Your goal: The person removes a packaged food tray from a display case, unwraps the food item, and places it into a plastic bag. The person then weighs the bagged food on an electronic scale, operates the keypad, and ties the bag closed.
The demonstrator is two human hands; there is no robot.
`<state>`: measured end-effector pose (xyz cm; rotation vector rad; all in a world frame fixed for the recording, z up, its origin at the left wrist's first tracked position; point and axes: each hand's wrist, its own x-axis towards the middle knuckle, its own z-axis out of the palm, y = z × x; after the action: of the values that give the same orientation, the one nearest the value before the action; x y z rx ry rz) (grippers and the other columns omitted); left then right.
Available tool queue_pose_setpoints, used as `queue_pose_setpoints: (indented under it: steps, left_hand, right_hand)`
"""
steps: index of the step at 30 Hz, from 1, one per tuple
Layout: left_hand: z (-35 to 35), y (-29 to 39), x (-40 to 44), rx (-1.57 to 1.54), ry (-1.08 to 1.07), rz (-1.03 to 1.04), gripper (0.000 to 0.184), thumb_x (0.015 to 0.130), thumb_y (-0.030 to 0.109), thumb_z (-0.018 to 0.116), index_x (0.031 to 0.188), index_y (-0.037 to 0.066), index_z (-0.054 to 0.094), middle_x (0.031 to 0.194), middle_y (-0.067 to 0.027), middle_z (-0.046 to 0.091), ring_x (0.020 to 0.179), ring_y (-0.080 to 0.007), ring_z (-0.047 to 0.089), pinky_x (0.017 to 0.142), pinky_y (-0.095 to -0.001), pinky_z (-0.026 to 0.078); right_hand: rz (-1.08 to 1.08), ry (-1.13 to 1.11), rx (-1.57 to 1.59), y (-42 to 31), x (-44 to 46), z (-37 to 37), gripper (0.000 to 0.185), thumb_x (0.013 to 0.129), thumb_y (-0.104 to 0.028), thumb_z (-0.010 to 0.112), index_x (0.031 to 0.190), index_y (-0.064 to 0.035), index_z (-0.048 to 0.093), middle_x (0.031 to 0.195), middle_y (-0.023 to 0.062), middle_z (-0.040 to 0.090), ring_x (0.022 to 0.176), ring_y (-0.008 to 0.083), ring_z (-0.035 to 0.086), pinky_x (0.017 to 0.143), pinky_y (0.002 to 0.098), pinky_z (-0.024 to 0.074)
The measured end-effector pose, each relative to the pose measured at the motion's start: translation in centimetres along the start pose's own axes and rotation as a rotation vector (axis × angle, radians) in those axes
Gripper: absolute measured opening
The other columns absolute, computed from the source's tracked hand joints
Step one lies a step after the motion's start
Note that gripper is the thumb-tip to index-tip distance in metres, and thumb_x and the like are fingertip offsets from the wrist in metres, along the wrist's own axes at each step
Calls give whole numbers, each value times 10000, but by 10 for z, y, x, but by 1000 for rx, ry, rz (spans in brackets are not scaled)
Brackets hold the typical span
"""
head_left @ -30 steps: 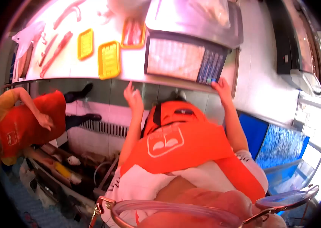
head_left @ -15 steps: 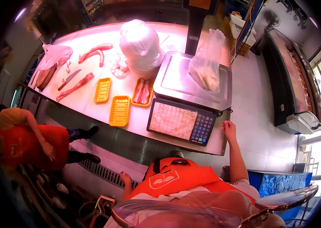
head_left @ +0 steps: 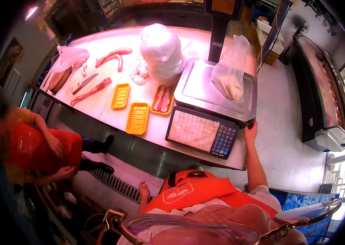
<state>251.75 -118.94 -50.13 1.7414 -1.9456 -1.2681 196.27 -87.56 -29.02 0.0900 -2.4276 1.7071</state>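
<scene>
My right hand [head_left: 251,130] is at the right edge of the electronic scale [head_left: 189,69], its fingers closed around a small dark part at the corner beside the keypad. On the steel pan lies a knotted clear plastic bag [head_left: 231,71] with pale contents in its bottom. My left hand [head_left: 144,190] hangs low beside my red apron [head_left: 193,185], away from the table, with its fingers curled in and nothing visible in them. Left of the scale are a yellow tray holding strips of meat [head_left: 163,99] and two bare yellow trays, one nearer [head_left: 138,118] and one farther [head_left: 120,96].
On the white table [head_left: 95,110] are a large white plastic bag bundle [head_left: 162,53], a knife [head_left: 85,83], pieces of meat [head_left: 91,91], and a round board [head_left: 60,79] under a bag. At the left stands a co-worker in a red apron [head_left: 44,145]. A display fridge [head_left: 323,94] stands right.
My right hand has moved up along the table's right edge to the scale's corner. The view has shifted, so the table sits farther right. The co-worker's second hand now shows at the apron.
</scene>
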Motion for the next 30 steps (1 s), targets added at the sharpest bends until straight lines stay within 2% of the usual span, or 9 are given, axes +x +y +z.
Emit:
queue_pose_setpoints:
  steps: [6, 9, 12, 16, 18, 19, 24, 27, 30]
  left_hand:
    - [-3, -11, 9, 14, 35, -3, 184, 796, 42, 485, 969, 25, 546, 843, -176, 592, 789, -273, 582, 715, -340, 460]
    - [-3, -8, 9, -60, -9, -5, 185, 800, 39, 484, 973, 25, 547, 834, -174, 592, 765, -257, 579, 697, -324, 461]
    - [-3, -1, 7, -21, -22, -38, 187, 800, 40, 492, 978, 27, 548, 813, -162, 593, 752, -243, 577, 696, -314, 461]
    - [-1, -12, 1, -1, -37, -13, 184, 804, 52, 501, 981, 36, 549, 777, -136, 593, 712, -217, 566, 665, -311, 456]
    - [2, -24, 7, 42, -19, 18, 176, 810, 54, 496, 976, 37, 549, 738, -113, 582, 654, -195, 549, 616, -308, 452]
    - [-3, -4, -3, -10, -58, -24, 177, 815, 57, 490, 985, 45, 537, 682, -75, 543, 566, -150, 497, 528, -290, 425]
    - [-7, 24, -13, -107, -48, -14, 180, 817, 54, 485, 994, 56, 514, 655, -39, 506, 525, -108, 453, 479, -261, 393]
    - [-8, 31, -18, -134, 2, 32, 176, 818, 54, 483, 992, 54, 511, 664, -36, 505, 522, -105, 449, 471, -255, 387]
    - [-11, 19, -23, -152, 3, -12, 171, 816, 54, 485, 984, 43, 514, 710, -55, 526, 571, -129, 482, 518, -265, 414]
  right_hand:
    - [-170, -22, -291, 2, -10, -14, 139, 713, -126, 644, 712, -41, 534, 808, 77, 538, 740, 231, 530, 694, 308, 432]
    - [-100, 69, -282, 3, -29, -28, 206, 737, -180, 671, 803, -32, 544, 773, 62, 523, 736, 176, 520, 673, 270, 440]
    - [-13, 304, -173, 6, -31, -56, 336, 752, -219, 677, 956, -7, 516, 908, 94, 519, 768, 174, 515, 717, 291, 445]
    - [-18, 512, -49, -37, 5, -91, 610, 766, -230, 670, 1236, 2, 359, 1181, 174, 430, 991, 230, 494, 842, 351, 422]
    - [-87, 435, 80, -102, 15, -82, 606, 769, -203, 667, 1256, -15, 359, 1226, 155, 413, 1035, 223, 481, 871, 344, 408]
    - [-133, 315, 104, -127, 20, -76, 552, 776, -182, 658, 1233, -18, 397, 1228, 134, 425, 1044, 209, 478, 876, 329, 403]
    - [-223, -435, 376, -175, 35, -26, 201, 802, -117, 612, 960, -2, 569, 1145, 56, 513, 967, 108, 493, 852, 269, 393]
    - [-137, -573, 314, -176, 43, -5, 143, 796, -136, 614, 888, -35, 573, 1036, 23, 558, 889, 71, 498, 805, 250, 390]
    - [36, -518, 406, -148, 82, 6, 100, 800, -159, 603, 858, -79, 584, 894, -17, 578, 816, 54, 491, 747, 222, 376]
